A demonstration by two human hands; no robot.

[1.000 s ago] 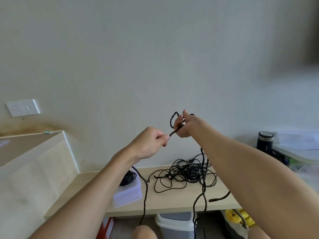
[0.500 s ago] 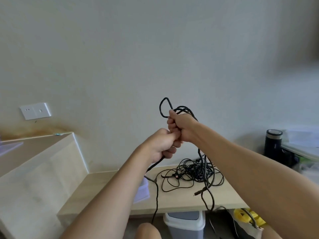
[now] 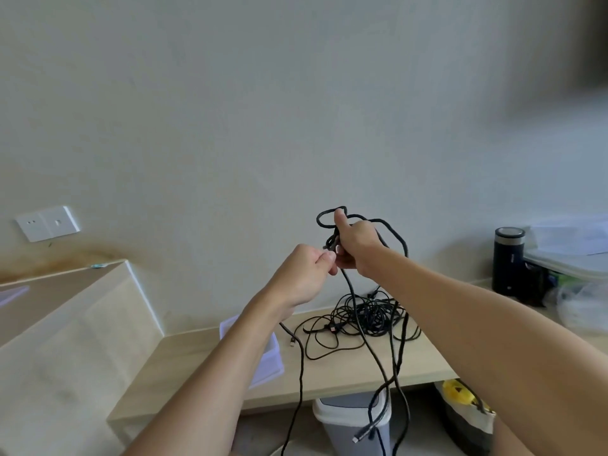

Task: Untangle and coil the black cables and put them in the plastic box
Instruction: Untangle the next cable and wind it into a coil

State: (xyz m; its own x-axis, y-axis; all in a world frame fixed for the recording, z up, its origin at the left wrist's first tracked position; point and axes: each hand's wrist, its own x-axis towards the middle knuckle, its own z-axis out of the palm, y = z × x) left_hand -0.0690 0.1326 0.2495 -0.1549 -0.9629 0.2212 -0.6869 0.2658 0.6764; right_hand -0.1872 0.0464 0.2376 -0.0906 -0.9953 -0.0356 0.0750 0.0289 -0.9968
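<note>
Right hand (image 3: pixel 355 248) is gripping loops of thin black cable (image 3: pixel 398 246), left hand (image 3: pixel 306 271) pinching a strand beside it. The trailing lengths could snag the tangled black pile (image 3: pixel 368 315) on the pale wooden surface (image 3: pixel 345 373).

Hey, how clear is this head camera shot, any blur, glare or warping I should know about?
Head view: even soft light, no glare; right hand and its cable loop fairly sharp; top right corner smeared dark; cable pile on the desk soft; wide lens stretches the edges.

Soft, even, fairly bright light with only faint shadows. The wide lens bends the edges. The wall (image 3: pixel 230 110) is darkly smeared at its upper right, and detail is slightly soft.
</note>
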